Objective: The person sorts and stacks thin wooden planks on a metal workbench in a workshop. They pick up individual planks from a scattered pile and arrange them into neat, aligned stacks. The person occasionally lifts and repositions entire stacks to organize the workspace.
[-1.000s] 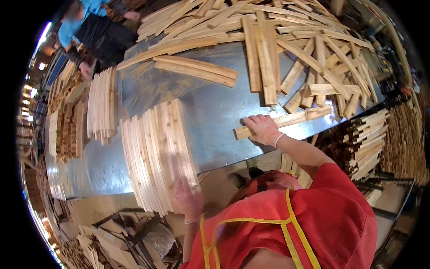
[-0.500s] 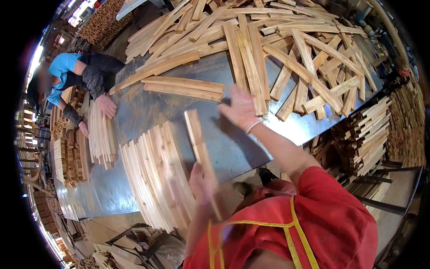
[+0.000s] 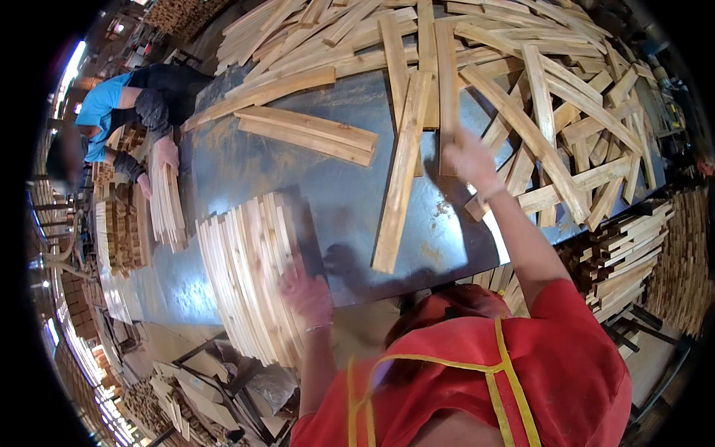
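On the metal table, a row of pale wooden boards [image 3: 242, 276] stands side by side, overhanging the near edge. My left hand [image 3: 306, 296] rests against the row's right side, its fingers somewhat blurred and spread on the wood. Farther right, my right hand [image 3: 471, 162] has its fingers closed at the near end of a long wooden board [image 3: 445, 89]; blur softens the grip. Between my hands another board [image 3: 404, 175] lies at a slant, its near end pointing toward me.
A heap of loose boards [image 3: 551, 127] covers the far and right part of the table [image 3: 335, 216]. Two boards [image 3: 309, 135] lie together in the middle. At left, a co-worker in blue [image 3: 108, 100] handles a smaller bundle [image 3: 167, 197]. Stacked boards [image 3: 622, 257] stand beyond the table's right edge.
The board my left hand held upright is out of that hand, which now lies against the row. My right hand has moved right onto a board, and the slanted board has shifted nearer.
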`<action>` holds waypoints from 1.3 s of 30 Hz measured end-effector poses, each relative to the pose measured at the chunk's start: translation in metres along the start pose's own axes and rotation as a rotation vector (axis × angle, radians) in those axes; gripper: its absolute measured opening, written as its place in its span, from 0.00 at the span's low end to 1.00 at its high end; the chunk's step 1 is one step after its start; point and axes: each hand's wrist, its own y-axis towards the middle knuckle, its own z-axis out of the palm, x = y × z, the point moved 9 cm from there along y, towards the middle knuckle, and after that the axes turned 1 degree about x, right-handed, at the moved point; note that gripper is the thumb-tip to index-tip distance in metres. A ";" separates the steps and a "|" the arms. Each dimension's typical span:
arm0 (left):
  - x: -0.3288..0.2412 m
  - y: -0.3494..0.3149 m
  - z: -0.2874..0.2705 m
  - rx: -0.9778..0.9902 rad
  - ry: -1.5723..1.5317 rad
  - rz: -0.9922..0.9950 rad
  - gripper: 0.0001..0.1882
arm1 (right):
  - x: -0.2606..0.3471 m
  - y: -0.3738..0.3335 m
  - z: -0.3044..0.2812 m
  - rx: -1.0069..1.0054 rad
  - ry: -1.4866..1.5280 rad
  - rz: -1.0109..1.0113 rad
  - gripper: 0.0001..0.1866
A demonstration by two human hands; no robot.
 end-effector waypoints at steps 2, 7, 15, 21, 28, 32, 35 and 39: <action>-0.052 0.018 -0.004 0.105 -0.323 0.112 0.38 | -0.033 0.042 -0.014 -0.279 0.013 0.127 0.29; -0.163 0.012 0.007 0.226 -0.482 0.201 0.34 | -0.077 0.066 0.026 -0.198 0.272 0.384 0.29; -0.100 -0.063 0.047 0.726 -1.734 -0.320 0.32 | 0.010 -0.088 0.077 0.154 1.018 0.313 0.39; -0.038 -0.160 0.025 0.923 -1.164 -0.220 0.30 | 0.080 -0.279 0.198 0.648 0.391 0.220 0.46; 0.014 -0.107 -0.018 0.086 -0.309 0.048 0.42 | 0.175 -0.286 0.291 1.025 0.084 -0.090 0.41; 0.021 -0.073 -0.008 0.008 -0.227 0.073 0.35 | 0.203 -0.210 0.321 1.249 0.241 -0.435 0.34; 0.032 -0.074 0.014 -0.051 -0.208 0.069 0.31 | 0.217 -0.075 0.272 0.751 0.023 -0.288 0.29; 0.028 -0.075 0.016 -0.055 -0.201 0.091 0.29 | 0.202 0.035 0.194 0.108 -0.647 -0.391 0.45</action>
